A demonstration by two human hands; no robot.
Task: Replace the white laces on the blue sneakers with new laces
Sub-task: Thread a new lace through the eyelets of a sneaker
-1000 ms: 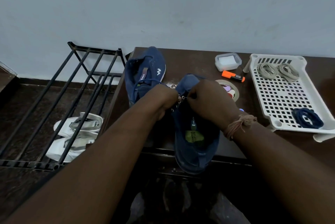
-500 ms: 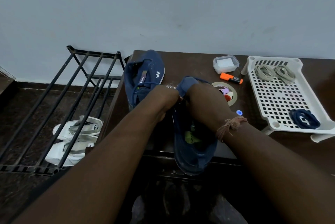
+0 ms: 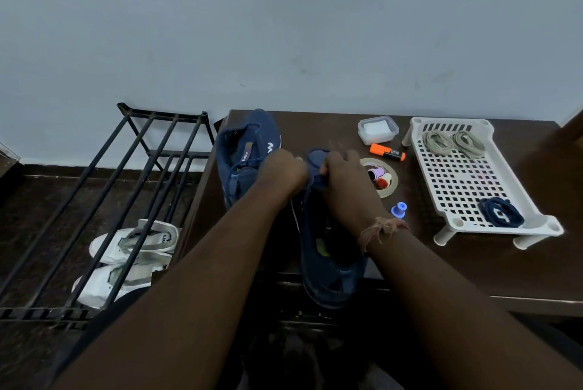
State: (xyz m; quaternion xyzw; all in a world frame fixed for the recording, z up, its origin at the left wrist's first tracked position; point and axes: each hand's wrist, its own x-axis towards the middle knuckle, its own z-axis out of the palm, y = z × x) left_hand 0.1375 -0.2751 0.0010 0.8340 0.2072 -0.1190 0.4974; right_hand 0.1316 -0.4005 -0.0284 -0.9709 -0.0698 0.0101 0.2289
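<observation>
A dark brown table (image 3: 331, 130) stands against a pale blue-grey wall (image 3: 284, 52). On the floor at 9 o'clock from the table is a black metal shoe rack (image 3: 104, 187), and a pair of white sneakers (image 3: 132, 260) lies under its bars. At 2 o'clock on the table sits a white perforated tray (image 3: 457, 181); it holds two beige lace bundles (image 3: 452, 143) at its far end and one coiled dark blue lace (image 3: 501, 212) at its near corner. Between the tray and the hands there are a small clear box (image 3: 377, 130), an orange highlighter (image 3: 387, 152), a tape roll (image 3: 383, 178) and a small blue cap (image 3: 399, 209).

Both forearms reach forward from 6 o'clock and meet near the middle of the table. The left hand (image 3: 285, 168) and the right hand (image 3: 342, 178) have curled fingers and grip the front part of the near blue sneaker (image 3: 328, 260), close to each other. What exactly the fingertips pinch there I cannot tell. A brown thread band (image 3: 380, 229) is around the right wrist.

The near sneaker lies under the hands with its heel over the table edge at 6 o'clock. The second blue sneaker (image 3: 249, 149) lies at 10 o'clock from the hands, just beside the left hand, with a blue lace in its eyelets.
</observation>
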